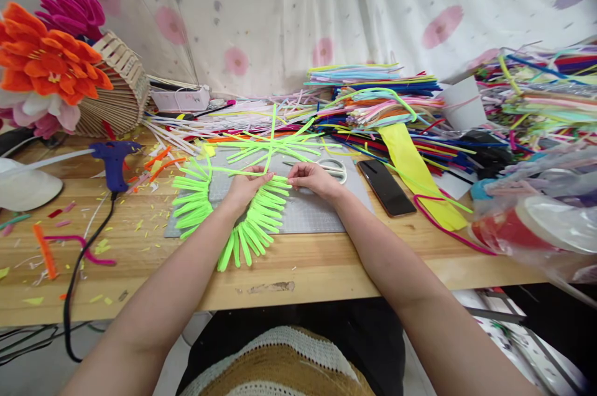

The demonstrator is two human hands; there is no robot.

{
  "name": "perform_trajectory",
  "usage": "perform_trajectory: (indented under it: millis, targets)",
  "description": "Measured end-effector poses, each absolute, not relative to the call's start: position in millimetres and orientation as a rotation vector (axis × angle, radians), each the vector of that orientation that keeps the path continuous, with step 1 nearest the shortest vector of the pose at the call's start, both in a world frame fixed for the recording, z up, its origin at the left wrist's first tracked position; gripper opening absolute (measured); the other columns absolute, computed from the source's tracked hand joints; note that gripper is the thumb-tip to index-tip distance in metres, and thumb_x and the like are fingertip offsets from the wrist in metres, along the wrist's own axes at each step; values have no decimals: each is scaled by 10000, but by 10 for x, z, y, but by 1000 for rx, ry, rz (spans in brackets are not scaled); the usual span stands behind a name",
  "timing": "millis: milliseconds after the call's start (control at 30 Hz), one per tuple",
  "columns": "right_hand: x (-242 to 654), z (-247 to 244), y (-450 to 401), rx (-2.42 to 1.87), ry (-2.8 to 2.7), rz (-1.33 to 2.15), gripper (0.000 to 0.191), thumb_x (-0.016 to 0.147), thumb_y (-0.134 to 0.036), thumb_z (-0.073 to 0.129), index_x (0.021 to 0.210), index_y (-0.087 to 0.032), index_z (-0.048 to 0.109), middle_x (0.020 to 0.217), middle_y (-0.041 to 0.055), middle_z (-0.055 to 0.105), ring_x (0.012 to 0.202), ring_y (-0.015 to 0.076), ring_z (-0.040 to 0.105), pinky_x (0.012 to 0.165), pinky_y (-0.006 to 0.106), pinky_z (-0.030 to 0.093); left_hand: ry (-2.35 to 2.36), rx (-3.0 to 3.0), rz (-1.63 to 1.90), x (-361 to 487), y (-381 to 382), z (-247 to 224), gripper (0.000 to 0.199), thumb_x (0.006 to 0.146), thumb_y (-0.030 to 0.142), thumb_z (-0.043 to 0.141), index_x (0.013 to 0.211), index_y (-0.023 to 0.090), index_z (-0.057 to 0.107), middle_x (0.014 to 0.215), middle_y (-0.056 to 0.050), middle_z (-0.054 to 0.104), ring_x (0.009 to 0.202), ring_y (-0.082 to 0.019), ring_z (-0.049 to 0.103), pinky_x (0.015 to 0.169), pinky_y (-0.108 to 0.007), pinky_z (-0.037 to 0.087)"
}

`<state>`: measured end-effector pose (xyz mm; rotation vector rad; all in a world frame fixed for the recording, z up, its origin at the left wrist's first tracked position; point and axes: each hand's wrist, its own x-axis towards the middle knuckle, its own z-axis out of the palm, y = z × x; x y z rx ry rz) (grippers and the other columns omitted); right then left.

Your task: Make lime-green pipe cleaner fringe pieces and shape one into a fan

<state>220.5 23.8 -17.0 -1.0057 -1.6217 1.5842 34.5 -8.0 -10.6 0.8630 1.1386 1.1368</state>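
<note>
A fringe of bright green pipe cleaners, folded into many loops, curves in a U on the grey cutting mat and over its front edge. My left hand pinches the upper right end of this fringe, and one long stem stands up beside its fingers. With thumb and forefinger closed, my right hand holds the tip of a green loop at the same end. Loose green pipe cleaners lie crossed on the mat just behind my hands. White-handled scissors rest behind my right hand, partly hidden by it.
A blue glue gun stands at left among scraps, its black cord trailing off the table front. Behind it, a basket holds pipe-cleaner flowers. A phone and yellow strip lie right. Bundled pipe cleaners are heaped at the back.
</note>
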Motion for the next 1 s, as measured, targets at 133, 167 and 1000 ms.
perform_trajectory:
  millis: [133,167,1000]
  targets:
    - [2183,-122,215,-1062,-1690,1566,334,605,-359,703,829,-132,602,557,-42,538,509,60,453,499,204,322,1127,836,1168,341,-69,-100,475,429,314,816,810,133,597,652,-9,666,579,-141,609,621,-287,485]
    - [2179,-111,207,-1085,-1718,1555,348,620,-376,687,851,-127,616,561,-39,535,509,59,442,496,206,314,1122,828,1174,340,-69,-89,469,427,308,816,803,129,602,663,-15,672,584,-141,611,626,-287,487]
    - [2064,-149,158,-1288,-1995,993,194,770,-310,508,713,-150,601,622,-9,553,585,98,438,570,224,309,1174,858,1158,261,-59,-31,385,472,409,787,699,131,648,588,-28,651,588,-177,615,572,-285,479]
